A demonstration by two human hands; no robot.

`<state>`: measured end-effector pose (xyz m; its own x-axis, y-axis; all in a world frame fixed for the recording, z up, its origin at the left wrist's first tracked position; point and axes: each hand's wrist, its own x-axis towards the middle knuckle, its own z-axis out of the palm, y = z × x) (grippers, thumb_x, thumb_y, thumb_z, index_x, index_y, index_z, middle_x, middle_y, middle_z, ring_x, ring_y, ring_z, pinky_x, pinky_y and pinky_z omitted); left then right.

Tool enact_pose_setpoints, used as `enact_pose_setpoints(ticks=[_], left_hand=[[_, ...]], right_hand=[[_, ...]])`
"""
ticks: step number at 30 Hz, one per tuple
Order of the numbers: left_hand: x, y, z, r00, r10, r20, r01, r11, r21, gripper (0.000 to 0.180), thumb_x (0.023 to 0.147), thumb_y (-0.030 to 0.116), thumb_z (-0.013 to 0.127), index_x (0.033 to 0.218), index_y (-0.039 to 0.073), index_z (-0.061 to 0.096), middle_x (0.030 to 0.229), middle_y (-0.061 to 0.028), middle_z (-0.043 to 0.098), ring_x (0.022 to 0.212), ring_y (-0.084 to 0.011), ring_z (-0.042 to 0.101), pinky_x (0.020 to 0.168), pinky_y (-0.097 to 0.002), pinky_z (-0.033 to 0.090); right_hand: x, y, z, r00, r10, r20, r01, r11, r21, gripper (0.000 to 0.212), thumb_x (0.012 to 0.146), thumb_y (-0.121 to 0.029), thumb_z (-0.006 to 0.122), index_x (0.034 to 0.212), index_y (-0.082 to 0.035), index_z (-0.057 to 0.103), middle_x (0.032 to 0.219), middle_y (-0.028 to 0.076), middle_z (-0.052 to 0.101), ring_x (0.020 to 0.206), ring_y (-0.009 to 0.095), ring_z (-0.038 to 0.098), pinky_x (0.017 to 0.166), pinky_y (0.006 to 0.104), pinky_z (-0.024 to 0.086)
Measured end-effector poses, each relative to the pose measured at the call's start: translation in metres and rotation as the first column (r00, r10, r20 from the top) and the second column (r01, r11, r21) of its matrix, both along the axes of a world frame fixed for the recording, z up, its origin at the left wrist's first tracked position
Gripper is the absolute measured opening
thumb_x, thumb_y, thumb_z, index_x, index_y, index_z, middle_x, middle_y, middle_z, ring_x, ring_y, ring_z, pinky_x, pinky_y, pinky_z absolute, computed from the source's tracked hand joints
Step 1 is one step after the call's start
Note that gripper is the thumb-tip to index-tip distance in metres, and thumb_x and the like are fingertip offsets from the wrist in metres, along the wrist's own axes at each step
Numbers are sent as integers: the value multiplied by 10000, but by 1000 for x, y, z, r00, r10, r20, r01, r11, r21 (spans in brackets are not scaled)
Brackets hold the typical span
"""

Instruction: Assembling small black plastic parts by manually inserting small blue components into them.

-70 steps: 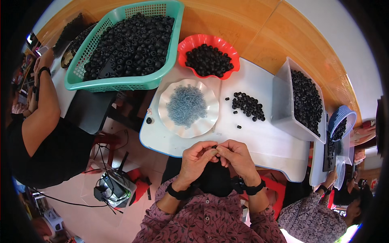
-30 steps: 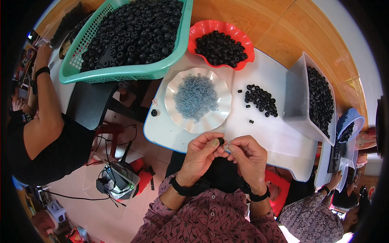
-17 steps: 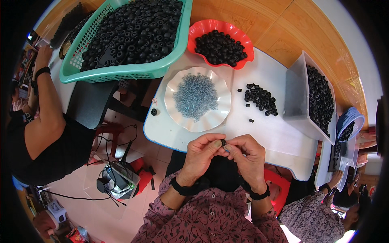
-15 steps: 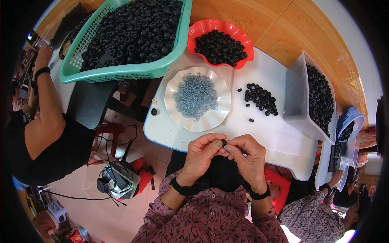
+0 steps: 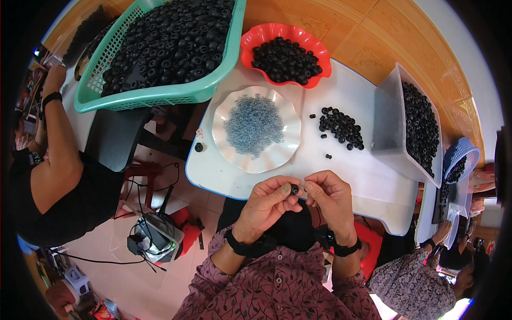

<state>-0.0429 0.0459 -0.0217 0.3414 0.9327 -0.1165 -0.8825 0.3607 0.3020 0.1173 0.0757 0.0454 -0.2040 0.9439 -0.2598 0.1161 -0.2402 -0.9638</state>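
Observation:
Over the table's front edge, my left hand (image 5: 260, 207) pinches a small black ring-shaped part (image 5: 295, 189) between thumb and fingers, a hole showing in its face. Close beside it, my right hand (image 5: 335, 201) has thumb and fingertips pressed together, a little apart from the black part. Whatever those fingertips hold, if anything, is too small to make out. Just beyond my hands stands a white wavy-rimmed plate (image 5: 293, 136) heaped with tiny clear bluish pieces (image 5: 253, 128). Right of it, loose black parts (image 5: 341, 128) lie in a cluster on the white table (image 5: 320, 170).
A green basket (image 5: 160, 97) and a red scalloped bowl (image 5: 326, 56) hold many black parts at the back. A translucent bin (image 5: 389, 122) of them stands right. One black piece (image 5: 199, 147) sits near the left edge. Other people work on both sides.
My hands have moved slightly apart: the right fingertips have come away from the black part, which stays in my left hand and now shows its face.

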Motion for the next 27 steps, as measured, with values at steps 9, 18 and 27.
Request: enact_pose_setpoints(ticks=[9,18,27], left_hand=[[1,1,8,1000,20,-21,-21,999,-34,230,967,85,514,1145,-39,592,978,-146,617,770,-132,597,725,-322,580],[5,2,9,997,51,-57,-54,997,-58,232,955,55,522,1157,-41,585,982,-158,619,792,-138,613,776,-343,593],[8,0,10,966,109,-233,-108,994,17,235,959,37,511,1164,-48,590,1014,-164,661,835,-170,673,810,-389,596]], right_hand=[[7,1,-9,952,-73,297,-13,961,275,90,884,-40,628,956,12,611,774,54,600,613,108,571,542,251,462],[21,29,-28,630,-414,657,-187,741,645,181,835,37,582,1008,-2,621,927,132,544,700,293,602,603,370,494],[24,35,-31,524,-395,754,-227,789,571,156,846,27,564,997,3,594,909,150,547,739,325,604,652,384,491]])
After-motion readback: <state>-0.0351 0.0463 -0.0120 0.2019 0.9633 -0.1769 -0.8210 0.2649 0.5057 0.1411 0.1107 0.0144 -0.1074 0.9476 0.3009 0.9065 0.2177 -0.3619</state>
